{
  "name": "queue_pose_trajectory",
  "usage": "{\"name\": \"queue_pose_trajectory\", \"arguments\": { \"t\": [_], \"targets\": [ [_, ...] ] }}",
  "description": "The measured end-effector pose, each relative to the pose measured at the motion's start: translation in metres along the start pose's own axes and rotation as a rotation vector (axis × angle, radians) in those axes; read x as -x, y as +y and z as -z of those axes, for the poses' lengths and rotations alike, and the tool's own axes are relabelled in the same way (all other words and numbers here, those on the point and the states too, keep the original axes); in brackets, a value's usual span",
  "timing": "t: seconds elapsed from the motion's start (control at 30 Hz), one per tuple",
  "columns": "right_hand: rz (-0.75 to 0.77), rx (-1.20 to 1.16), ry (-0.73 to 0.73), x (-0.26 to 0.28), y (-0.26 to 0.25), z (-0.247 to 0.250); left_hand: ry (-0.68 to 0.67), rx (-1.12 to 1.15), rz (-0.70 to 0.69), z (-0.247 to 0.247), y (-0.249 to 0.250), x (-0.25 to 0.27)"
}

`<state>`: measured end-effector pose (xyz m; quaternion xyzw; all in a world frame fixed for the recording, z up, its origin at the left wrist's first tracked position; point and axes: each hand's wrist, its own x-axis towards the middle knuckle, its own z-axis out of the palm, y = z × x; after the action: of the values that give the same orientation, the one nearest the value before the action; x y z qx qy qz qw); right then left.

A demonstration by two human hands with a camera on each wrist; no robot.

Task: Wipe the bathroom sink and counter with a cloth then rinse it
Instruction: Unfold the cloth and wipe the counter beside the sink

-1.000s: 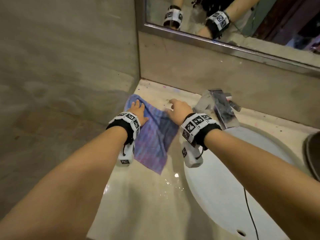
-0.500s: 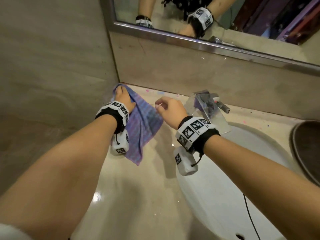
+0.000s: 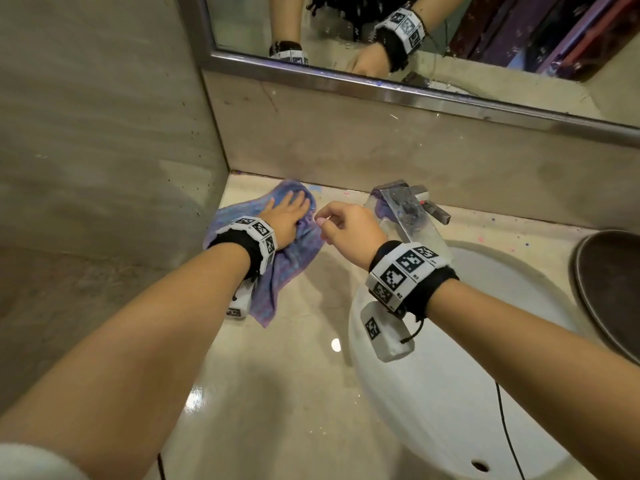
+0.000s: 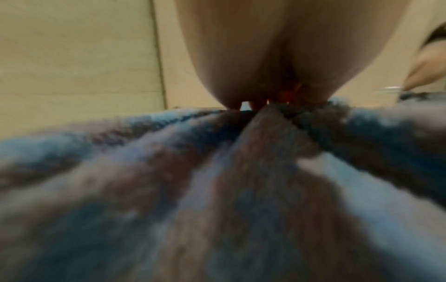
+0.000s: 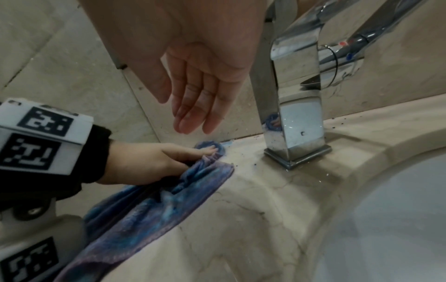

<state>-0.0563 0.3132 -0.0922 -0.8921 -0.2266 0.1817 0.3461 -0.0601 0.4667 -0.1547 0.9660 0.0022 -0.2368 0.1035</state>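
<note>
A blue-purple cloth (image 3: 294, 268) lies bunched on the beige counter (image 3: 277, 382) near the back left corner. My left hand (image 3: 289, 214) presses down on it with straight fingers; in the right wrist view the left hand (image 5: 154, 162) pushes the cloth (image 5: 144, 209) toward the back wall. The left wrist view is filled by blurred cloth (image 4: 217, 190) under the palm (image 4: 265, 57). My right hand (image 3: 346, 230) hovers beside it, left of the faucet (image 3: 405, 209), loosely curled and empty. Its fingers (image 5: 193, 106) hang relaxed above the counter. The white sink basin (image 3: 485, 341) lies to the right.
The chrome faucet (image 5: 296, 95) stands at the basin's back edge, with specks of dirt on the counter around its base. A dark round dish (image 3: 613, 289) sits at the far right. A tiled side wall (image 3: 104, 133) and a mirror (image 3: 450, 29) above the backsplash close in the corner.
My left hand has pushed the cloth back and rightward along the back wall. My right hand has lifted off the counter and curled loosely.
</note>
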Motion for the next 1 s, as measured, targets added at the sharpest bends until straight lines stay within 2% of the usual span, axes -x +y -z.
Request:
{"name": "queue_pose_trajectory", "arguments": {
  "t": [0.07,0.13,0.23,0.33,0.47,0.63,0.73,0.83,1.0],
  "targets": [
    [0.01,0.005,0.008,0.002,0.0,0.004,-0.027,-0.025,-0.071,0.003,0.005,0.0],
    [0.012,-0.003,0.019,0.002,0.0,0.008,0.011,0.03,-0.066,0.006,0.002,0.0],
    [0.018,-0.022,0.034,0.002,0.002,0.016,0.16,0.131,0.126,0.002,-0.002,0.002],
    [0.018,-0.044,0.043,0.004,0.003,0.019,0.146,0.148,0.268,0.0,0.005,0.0],
    [0.018,-0.06,0.042,0.009,0.009,0.021,0.118,0.168,0.327,0.008,0.025,-0.017],
    [0.083,-0.11,0.066,0.02,0.011,0.029,0.063,0.094,0.234,0.006,0.048,-0.031],
    [0.14,-0.13,0.132,0.025,0.008,0.036,0.034,0.025,0.087,-0.001,0.043,-0.036],
    [0.132,-0.171,0.192,0.03,0.008,0.045,-0.006,0.032,-0.065,0.001,0.048,-0.028],
    [0.122,-0.237,0.338,0.037,0.015,0.064,0.006,-0.094,-0.204,-0.01,0.05,-0.005]
  ]
}}
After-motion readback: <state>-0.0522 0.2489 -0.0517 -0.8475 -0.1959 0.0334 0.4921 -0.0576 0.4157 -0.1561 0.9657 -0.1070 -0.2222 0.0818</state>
